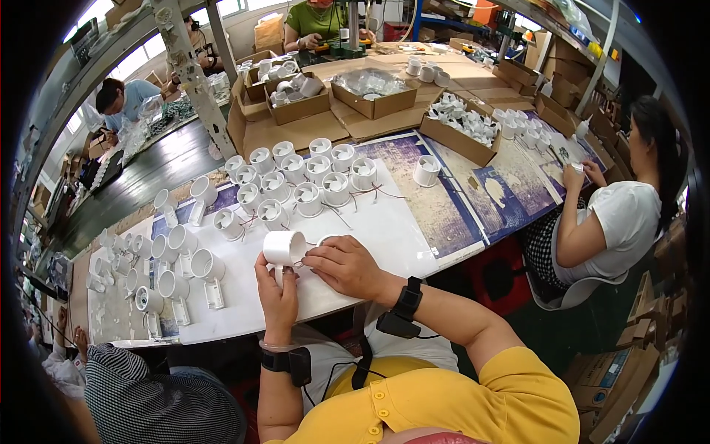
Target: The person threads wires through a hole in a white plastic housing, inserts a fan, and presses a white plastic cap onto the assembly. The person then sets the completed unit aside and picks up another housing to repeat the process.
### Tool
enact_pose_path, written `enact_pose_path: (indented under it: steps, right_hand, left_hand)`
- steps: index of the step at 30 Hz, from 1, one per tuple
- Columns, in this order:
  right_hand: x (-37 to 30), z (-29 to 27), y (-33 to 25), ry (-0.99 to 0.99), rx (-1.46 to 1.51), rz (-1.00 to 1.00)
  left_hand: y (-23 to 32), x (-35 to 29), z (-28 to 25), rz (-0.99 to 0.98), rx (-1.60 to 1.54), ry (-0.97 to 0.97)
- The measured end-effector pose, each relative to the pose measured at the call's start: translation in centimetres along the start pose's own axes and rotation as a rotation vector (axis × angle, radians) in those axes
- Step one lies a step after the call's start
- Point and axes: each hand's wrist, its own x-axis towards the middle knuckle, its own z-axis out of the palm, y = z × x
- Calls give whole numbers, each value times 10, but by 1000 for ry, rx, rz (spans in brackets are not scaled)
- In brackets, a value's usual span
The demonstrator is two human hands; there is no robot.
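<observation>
My left hand point(278, 302) is closed around a white plastic cup-shaped housing point(278, 247), tilted with its open end toward the right. The fingers of my right hand point(346, 266) are pinched together at that open end. Behind them shows the edge of a white round part point(324, 239); whether the right fingers grip it cannot be made out. Beyond my hands, several white housings with fan-like inserts point(307, 196) and thin wires stand in rows on a white sheet point(377, 248). At the left are several open housings with brackets point(174, 284).
Cardboard boxes point(373, 103) of parts line the table's far side, one heaped with small white pieces point(462, 120). A lone housing point(427, 170) stands to the right. A co-worker in a white shirt point(617, 214) sits at the right; a person in patterned cloth point(159, 392) is close at the left.
</observation>
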Motion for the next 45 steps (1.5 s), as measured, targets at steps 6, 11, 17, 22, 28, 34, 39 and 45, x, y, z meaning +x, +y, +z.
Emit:
enact_pose_path:
  steps: [6, 11, 17, 22, 28, 34, 39, 45]
  right_hand:
    - [2, -2, -3, 18, -13, -9]
    - [1, -3, -3, 13, -42, -19]
    - [1, -1, 1, 7, -46, -22]
    - [1, -2, 2, 6, -44, -28]
    - [-1, -3, -1, 6, -57, -12]
    - [-5, 0, -1, 18, 37, -15]
    - [7, -15, -2, 51, 134, 84]
    - [4, -3, 13, -4, 153, 113]
  left_hand:
    - [-3, 0, 0, 32, 7, -15]
    - [-2, -1, -1, 43, 14, -27]
    - [3, 0, -2, 101, 175, -68]
    - [3, 2, 0, 102, 150, -81]
    - [3, -1, 0, 101, 176, -73]
    - [-1, -7, -4, 88, 198, -58]
    - [1, -1, 1, 35, 26, -14]
    - [3, 11, 5, 90, 98, 9]
